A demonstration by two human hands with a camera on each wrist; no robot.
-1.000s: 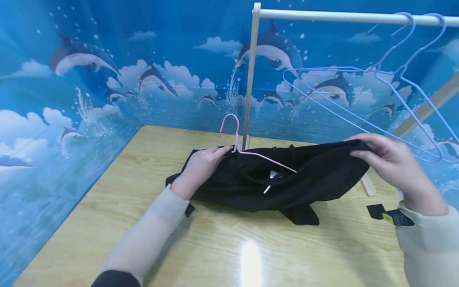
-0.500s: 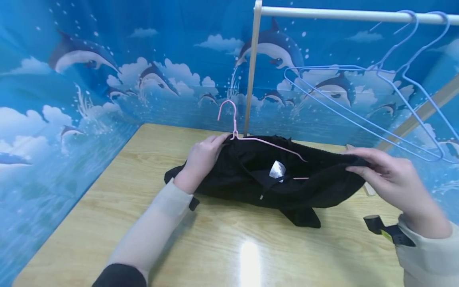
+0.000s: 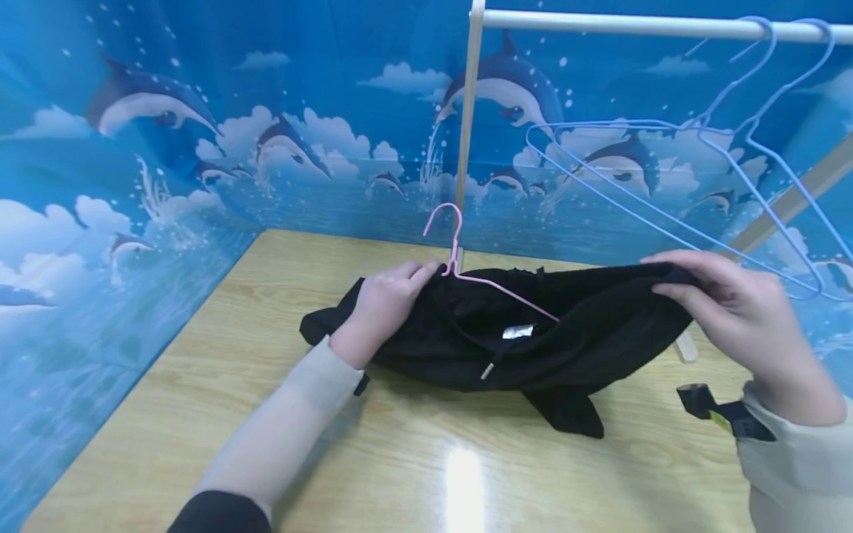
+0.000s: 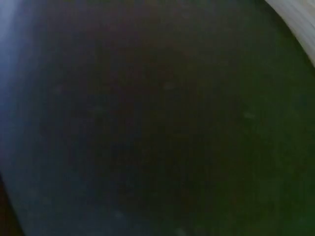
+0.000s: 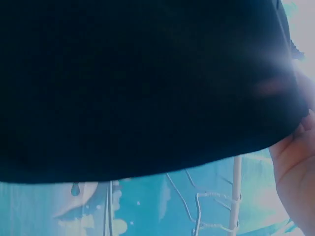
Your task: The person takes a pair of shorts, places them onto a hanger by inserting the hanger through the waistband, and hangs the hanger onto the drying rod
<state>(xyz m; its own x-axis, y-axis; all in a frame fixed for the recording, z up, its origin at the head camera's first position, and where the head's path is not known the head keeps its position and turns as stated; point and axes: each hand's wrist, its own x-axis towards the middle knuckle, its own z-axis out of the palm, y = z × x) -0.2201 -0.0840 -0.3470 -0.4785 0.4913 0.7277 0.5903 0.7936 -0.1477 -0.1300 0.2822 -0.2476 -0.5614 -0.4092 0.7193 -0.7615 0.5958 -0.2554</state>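
Note:
A black garment (image 3: 426,348) with a drawstring (image 3: 492,363) and a pale label (image 3: 517,332) inside its opening is held over the table. The pink hanger (image 3: 506,292) sits partly inside that opening, its hook standing up and its right arm running under the cloth. My left hand (image 3: 386,307) grips the cloth just left of the hook's base. At the far right end, my right hand (image 3: 740,311) pinches the garment's edge between thumb and fingers, stretching the opening. Dark cloth (image 4: 157,118) nearly fills the left wrist view. In the right wrist view, the right hand (image 5: 295,172) shows at the garment's edge.
Behind the garment stands a rack with a white rail (image 3: 620,24) and a wooden post (image 3: 469,111). Two blue hangers (image 3: 723,159) hang from the rail, close above my right hand. The wooden table (image 3: 373,474) meets a dolphin-printed curtain (image 3: 300,192) at the back and left.
The hanger and cloth rise, then come down again, with the hook ending slightly farther right. The opening spreads wide at half a second ago and is narrower now. Both hands keep their hold.

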